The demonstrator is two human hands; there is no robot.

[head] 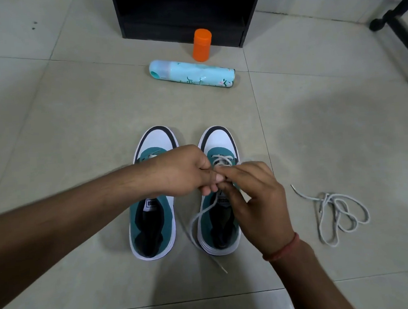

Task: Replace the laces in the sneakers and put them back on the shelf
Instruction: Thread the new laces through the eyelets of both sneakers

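Two teal and white sneakers stand side by side on the tiled floor, toes pointing away from me. The right sneaker [217, 139] has a white lace [202, 213] threaded through its front eyelets, one end trailing off to the floor on its left. My left hand [183, 171] and my right hand [254, 194] meet over that shoe's eyelets, both pinching the lace. The left sneaker [152, 220] is partly covered by my left hand. A second, loose white lace [337, 213] lies coiled on the floor to the right.
A black shelf unit [183, 13] stands at the back. In front of it are an upright orange bottle [202, 44] and a light-blue spray can [192, 73] lying on its side. A black furniture leg [404, 29] crosses the far right.
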